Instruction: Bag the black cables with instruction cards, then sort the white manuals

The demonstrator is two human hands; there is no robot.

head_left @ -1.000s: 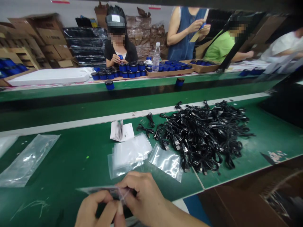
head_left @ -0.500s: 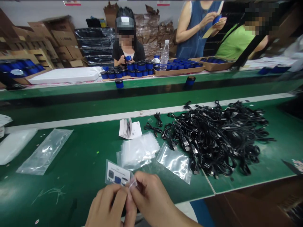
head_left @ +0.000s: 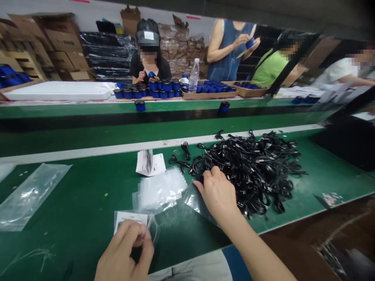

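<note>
At the left edge of the frame lies a long clear bag (head_left: 32, 195). At lower centre-left, the left hand (head_left: 127, 249) has its thumb and fingers pinched on a small clear bag (head_left: 154, 230) holding a printed card (head_left: 133, 217). Near the centre, an opened booklet (head_left: 145, 163) stands behind a stack of clear bags (head_left: 162, 189). Right of these, the right hand (head_left: 219, 195) reaches over a loose bag (head_left: 194, 200) to the near-left edge of a heap of black cables (head_left: 263, 168); its fingertips are hidden, so one cannot tell whether they grip anything.

Cardboard boxes (head_left: 63, 41) stand stacked before a pale wall (head_left: 98, 13) beyond a green workbench (head_left: 79, 199)
</note>
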